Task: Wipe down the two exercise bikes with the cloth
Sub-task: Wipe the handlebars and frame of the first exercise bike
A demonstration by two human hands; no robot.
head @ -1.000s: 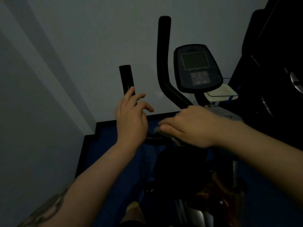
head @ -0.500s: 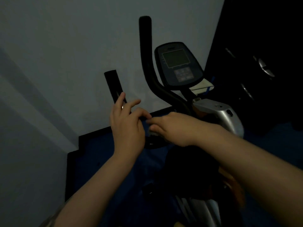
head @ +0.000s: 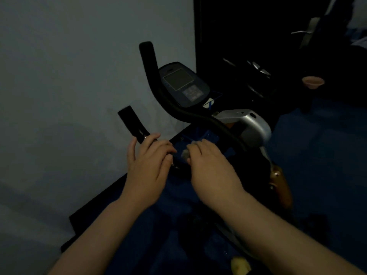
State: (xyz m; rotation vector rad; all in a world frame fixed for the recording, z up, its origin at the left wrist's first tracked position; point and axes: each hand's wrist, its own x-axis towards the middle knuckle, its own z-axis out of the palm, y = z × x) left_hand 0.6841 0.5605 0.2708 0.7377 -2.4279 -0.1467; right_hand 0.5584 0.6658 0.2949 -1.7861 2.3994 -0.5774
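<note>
I see a dim room. A plain pale wall [head: 79, 76] fills the left side. The floor [head: 317, 155] is dark blue, with a black skirting board [head: 95, 207] along the wall. Far right stands something black [head: 258, 26], maybe a cabinet.

left hand [head: 148, 167] curled, right hand [head: 210, 167] pinching, both arms outstretched.

The blue floor [head: 309, 159] carries everything here. An exercise bike [head: 248, 126] stands on it, its frame rising just past the fingertips [head: 193, 144] of both hands. A black skirting strip [head: 95, 207] edges the floor left of the fingers, along the wall. A dark machine [head: 258, 76] stands well beyond, to their right.
</note>
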